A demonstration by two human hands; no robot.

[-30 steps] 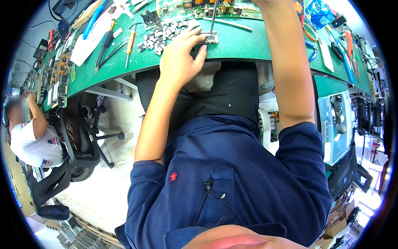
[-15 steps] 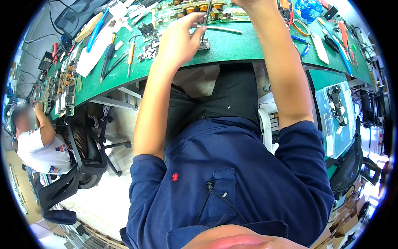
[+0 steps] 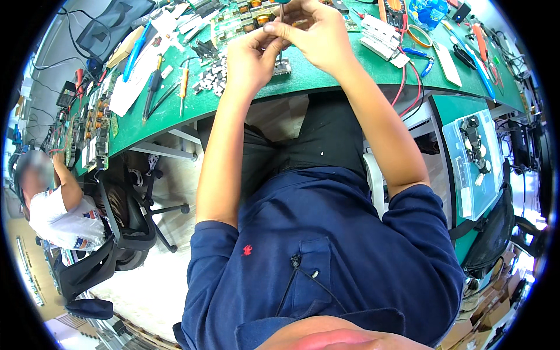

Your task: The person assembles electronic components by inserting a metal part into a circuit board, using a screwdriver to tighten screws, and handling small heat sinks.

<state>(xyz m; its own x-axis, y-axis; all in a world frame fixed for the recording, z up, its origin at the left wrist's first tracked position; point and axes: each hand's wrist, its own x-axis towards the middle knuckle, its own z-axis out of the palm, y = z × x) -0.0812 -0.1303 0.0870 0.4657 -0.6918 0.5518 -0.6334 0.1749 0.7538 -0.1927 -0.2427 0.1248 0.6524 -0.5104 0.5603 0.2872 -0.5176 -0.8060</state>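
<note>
A dark slim tool (image 3: 282, 13), apparently a screwdriver, stands upright over a small metal-and-black component (image 3: 282, 67) near the bench's front edge. My right hand (image 3: 318, 41) is closed around the tool's upper part, thumb crossing toward my left fingers. My left hand (image 3: 249, 63) has its fingers curled in against the tool's shaft beneath the right thumb; its fingertips are partly hidden. Just left of the component lies a pile of small black-and-silver parts (image 3: 211, 80). Circuit boards (image 3: 233, 29) with copper coils lie behind both hands.
The green bench (image 3: 163, 119) holds a blue-handled tool (image 3: 134, 53), orange screwdriver (image 3: 184, 87), white wired blocks (image 3: 379, 38), blue pliers (image 3: 427, 65) and a multimeter (image 3: 392, 8). A clear plastic box (image 3: 478, 169) sits right. A seated co-worker (image 3: 61, 204) works at left beside a chair (image 3: 125, 221).
My left hand has risen off the component to the tool's shaft. My right hand has come left and down, meeting it. White blocks with red wires now show right of my arm.
</note>
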